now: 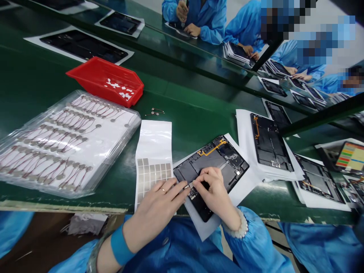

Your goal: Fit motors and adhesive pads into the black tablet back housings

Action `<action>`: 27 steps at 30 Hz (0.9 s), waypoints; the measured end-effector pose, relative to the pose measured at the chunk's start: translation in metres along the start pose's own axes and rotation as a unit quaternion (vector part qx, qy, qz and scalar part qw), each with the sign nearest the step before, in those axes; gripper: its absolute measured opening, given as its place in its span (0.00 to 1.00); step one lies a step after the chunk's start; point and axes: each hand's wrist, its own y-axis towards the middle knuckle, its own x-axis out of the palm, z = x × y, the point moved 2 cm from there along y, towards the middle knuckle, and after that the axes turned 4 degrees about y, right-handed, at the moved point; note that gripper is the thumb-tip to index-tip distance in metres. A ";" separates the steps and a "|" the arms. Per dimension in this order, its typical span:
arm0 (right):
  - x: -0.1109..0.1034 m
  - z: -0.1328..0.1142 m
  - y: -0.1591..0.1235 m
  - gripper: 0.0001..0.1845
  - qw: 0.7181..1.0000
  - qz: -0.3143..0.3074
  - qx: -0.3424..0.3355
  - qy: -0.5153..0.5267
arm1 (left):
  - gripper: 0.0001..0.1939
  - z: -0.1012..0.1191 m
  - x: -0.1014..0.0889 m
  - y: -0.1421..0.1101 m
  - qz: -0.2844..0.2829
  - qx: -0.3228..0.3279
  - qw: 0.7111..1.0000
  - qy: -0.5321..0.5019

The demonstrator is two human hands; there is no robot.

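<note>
Black tablet housing (209,161) on white paper (244,189).
Left hand (153,214) and right hand (214,191) pinch small silver part (186,186) above it.

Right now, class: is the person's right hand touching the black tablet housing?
Touching: the head view shows the right hand lying over the lower part of the black tablet housing, its fingers pressed on it.
</note>
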 end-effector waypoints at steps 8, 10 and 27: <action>0.000 0.001 0.000 0.07 1.000 0.002 -0.006 -0.012 | 0.16 0.001 0.002 -0.002 0.008 0.007 1.000 0.008; 0.000 0.001 0.001 0.07 1.000 0.001 -0.006 -0.013 | 0.14 0.001 0.002 -0.002 0.028 0.016 0.999 0.003; -0.002 -0.001 0.002 0.07 1.000 -0.011 -0.002 0.006 | 0.12 0.000 0.001 -0.002 0.061 0.022 0.998 -0.022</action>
